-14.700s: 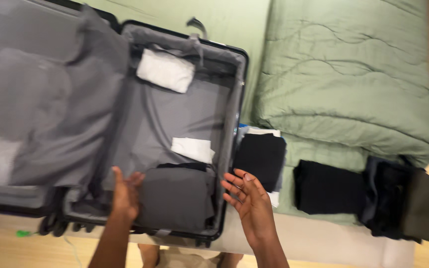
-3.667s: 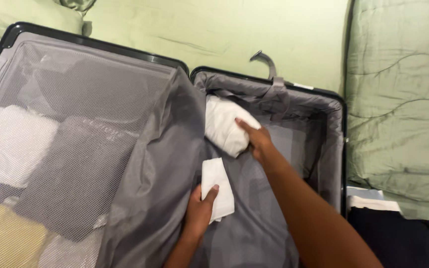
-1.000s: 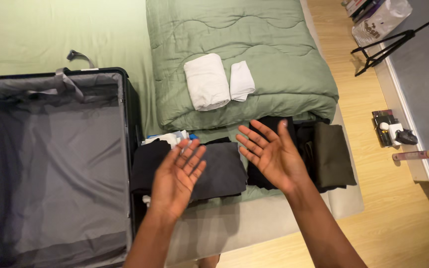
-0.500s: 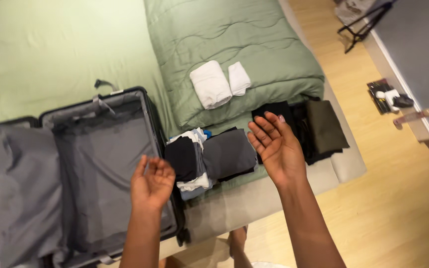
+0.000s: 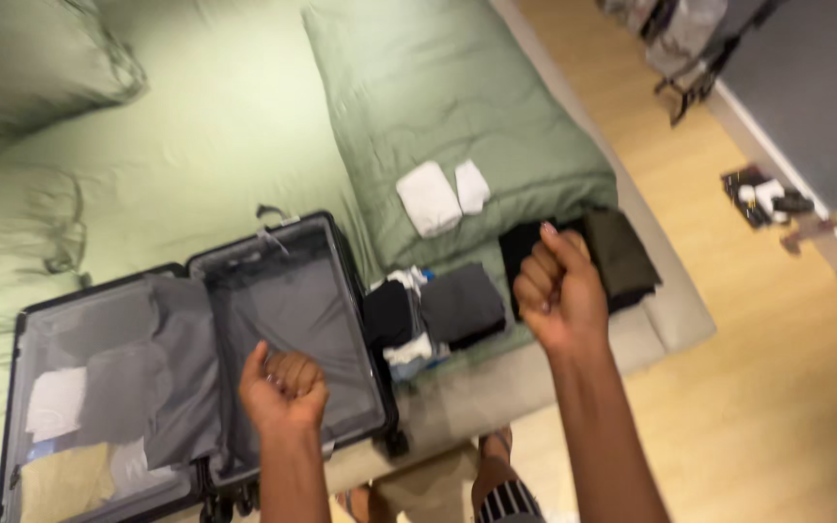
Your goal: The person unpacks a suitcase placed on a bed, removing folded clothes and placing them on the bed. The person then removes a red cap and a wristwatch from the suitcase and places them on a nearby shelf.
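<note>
An open grey-lined suitcase (image 5: 288,300) lies on the green bed; its right half holds nothing, and folded clothes show under the mesh of its left half. My left hand (image 5: 283,387) hovers over the suitcase's near edge, curled into a fist with nothing in it. My right hand (image 5: 559,291) is raised above the folded dark clothes (image 5: 457,305) at the bed's edge, fingers closed, holding nothing. Two folded white pieces (image 5: 443,194) rest on the green duvet (image 5: 457,97).
More dark and olive folded clothes (image 5: 617,252) lie at the bed's corner. Pillows (image 5: 31,58) are at the upper left. Wooden floor (image 5: 758,387) runs to the right, with small items (image 5: 767,199) by the grey wall and a stand leg. My feet (image 5: 496,484) show below.
Both hands went from open, palms up, to closed fists. The view pulled back and tilted, so more of the bed and the suitcase's left half shows.
</note>
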